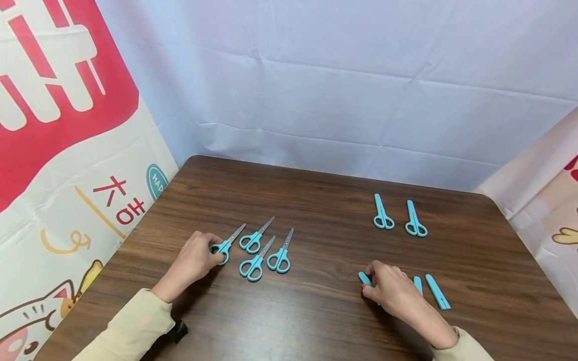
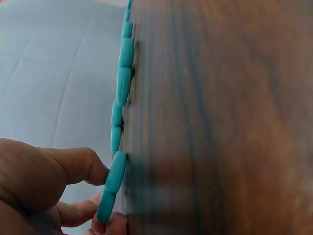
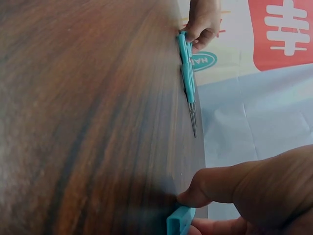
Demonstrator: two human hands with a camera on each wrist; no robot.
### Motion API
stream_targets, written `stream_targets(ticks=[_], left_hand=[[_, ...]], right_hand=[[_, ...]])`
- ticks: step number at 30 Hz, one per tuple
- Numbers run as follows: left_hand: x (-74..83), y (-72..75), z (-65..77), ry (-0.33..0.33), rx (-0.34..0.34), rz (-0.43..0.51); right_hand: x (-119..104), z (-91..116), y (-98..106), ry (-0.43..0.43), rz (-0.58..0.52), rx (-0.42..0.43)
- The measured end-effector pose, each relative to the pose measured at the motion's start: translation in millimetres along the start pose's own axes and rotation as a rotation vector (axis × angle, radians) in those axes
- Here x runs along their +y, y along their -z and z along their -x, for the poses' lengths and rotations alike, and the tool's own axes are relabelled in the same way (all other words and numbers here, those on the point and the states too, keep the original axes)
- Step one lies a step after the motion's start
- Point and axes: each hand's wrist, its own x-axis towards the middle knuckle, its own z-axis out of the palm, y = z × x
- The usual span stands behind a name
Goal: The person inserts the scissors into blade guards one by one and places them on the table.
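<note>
Left hand: over my feed, the person's left hand (image 1: 195, 255) is at the left of the counter (image 1: 316, 321), its grip narrow, thumb and fingers pinching the handles of the leftmost scissors (image 1: 223, 246).
Leftmost scissors: turquoise handles, bare blades pointing far and right; in the left wrist view I see the handles tilted against the counter. Can't tell whether the tip touches.
Loose scissors: three more pairs just right of that hand, blades also pointing far and right: a far pair (image 1: 258, 233), a near pair (image 1: 259, 259) and a right-hand pair (image 1: 283, 250). All lie flat.
Right hand: the person's right hand (image 1: 392, 287) is at the near right, its grip narrow too, holding a turquoise blade cover (image 1: 365, 278) between thumb and fingers; the right wrist view gives me its hollow end.
Other covers: one (image 1: 418, 284) partly hidden by the right forearm; another (image 1: 437, 291) just right of it, lying whole on the counter.
Covered scissors: two pairs at the far right, left one (image 1: 379, 204) and right one (image 1: 412, 212), side by side and apart, sheathed ends pointing far.
Surroundings: pale cloth (image 1: 316, 100) behind the far edge; printed banner (image 1: 49, 200) along the left.
</note>
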Motion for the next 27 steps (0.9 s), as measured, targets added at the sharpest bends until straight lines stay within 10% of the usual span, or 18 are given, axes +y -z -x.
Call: stream_targets(ticks=[27], left_hand=[[-14.3,26.6,-8.2,0.134,-0.074,0.188]], right_hand=[[3,-5,2,0.005,-0.058,-0.049]])
